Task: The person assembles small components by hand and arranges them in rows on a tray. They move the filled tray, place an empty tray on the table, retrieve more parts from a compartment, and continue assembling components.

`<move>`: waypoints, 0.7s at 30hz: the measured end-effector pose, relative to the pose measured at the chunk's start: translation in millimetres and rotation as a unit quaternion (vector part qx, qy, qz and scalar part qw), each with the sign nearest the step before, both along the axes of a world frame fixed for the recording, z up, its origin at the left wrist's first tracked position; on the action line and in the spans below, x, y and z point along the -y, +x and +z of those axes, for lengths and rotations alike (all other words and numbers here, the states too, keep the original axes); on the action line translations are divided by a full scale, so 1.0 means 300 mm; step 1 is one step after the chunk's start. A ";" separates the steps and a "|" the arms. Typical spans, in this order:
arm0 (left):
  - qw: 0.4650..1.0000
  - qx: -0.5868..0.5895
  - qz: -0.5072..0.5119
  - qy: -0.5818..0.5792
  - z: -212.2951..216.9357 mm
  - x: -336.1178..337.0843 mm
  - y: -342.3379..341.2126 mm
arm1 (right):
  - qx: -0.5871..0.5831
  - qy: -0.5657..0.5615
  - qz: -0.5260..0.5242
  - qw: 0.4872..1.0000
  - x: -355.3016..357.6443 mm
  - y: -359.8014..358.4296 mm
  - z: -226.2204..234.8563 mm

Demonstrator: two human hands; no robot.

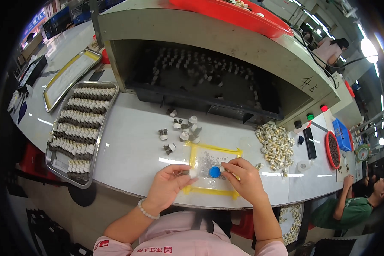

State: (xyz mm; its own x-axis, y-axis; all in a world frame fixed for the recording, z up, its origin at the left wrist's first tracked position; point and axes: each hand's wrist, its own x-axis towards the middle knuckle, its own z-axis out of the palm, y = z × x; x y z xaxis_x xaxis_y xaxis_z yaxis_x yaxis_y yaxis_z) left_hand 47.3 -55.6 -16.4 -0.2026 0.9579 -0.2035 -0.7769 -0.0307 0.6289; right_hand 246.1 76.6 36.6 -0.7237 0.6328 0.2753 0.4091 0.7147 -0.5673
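My left hand (pixel 168 185) is closed, thumb and fingers pinching a small white part (pixel 193 173) beside the yellow-taped work sheet. Across from it, my right hand (pixel 246 179) pinches a small whitish piece (pixel 222 169), too small to name, right next to a round blue cup (pixel 214 172). The cup rests on the clear sheet (pixel 209 187), whose edges are taped down in yellow and whose surface has dark specks. Beyond my left hand, several white-and-grey parts (pixel 184 135) lie loosely grouped on the table. Some stand upright and others are tipped over.
A metal tray (pixel 111 106) at left carries rows of white-and-grey parts. Ahead, an open-fronted grey machine (pixel 260 49) contains a black tray (pixel 192 109) of similar parts. At right are a heap of cream-coloured pieces (pixel 275 147), a red basket (pixel 332 149) and a seated person (pixel 350 209).
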 end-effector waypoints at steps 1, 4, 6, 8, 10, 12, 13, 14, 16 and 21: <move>1.000 0.001 -0.003 0.000 -0.002 0.002 0.006 | 0.013 0.021 0.017 1.000 -0.001 -0.012 0.002; 1.000 0.009 -0.015 -0.018 0.011 0.008 0.013 | 0.050 0.034 0.052 0.997 0.005 -0.029 0.012; 0.999 0.015 -0.024 -0.036 0.011 0.011 0.016 | 0.063 0.041 0.056 0.996 0.011 -0.034 0.011; 0.999 0.013 -0.031 -0.022 0.001 0.011 0.022 | 0.075 0.050 0.060 0.994 0.017 -0.038 0.010; 0.999 0.003 -0.033 -0.015 -0.007 0.011 0.033 | 0.096 0.088 0.068 0.989 0.020 -0.044 0.007; 0.999 -0.007 -0.035 -0.008 -0.008 0.010 0.044 | 0.104 0.090 0.071 0.988 0.021 -0.049 0.014; 0.999 -0.010 -0.033 -0.009 -0.008 0.009 0.049 | 0.110 0.093 0.073 0.987 0.021 -0.051 0.016; 0.999 -0.014 -0.030 -0.010 -0.008 0.009 0.053 | 0.112 0.092 0.073 0.987 0.022 -0.050 0.015; 0.999 -0.019 -0.024 -0.009 -0.015 0.006 0.059 | 0.075 0.074 0.063 0.992 0.023 -0.048 0.009; 0.998 -0.066 -0.020 -0.003 -0.023 0.003 0.069 | 0.020 0.022 0.031 0.999 0.028 -0.033 -0.004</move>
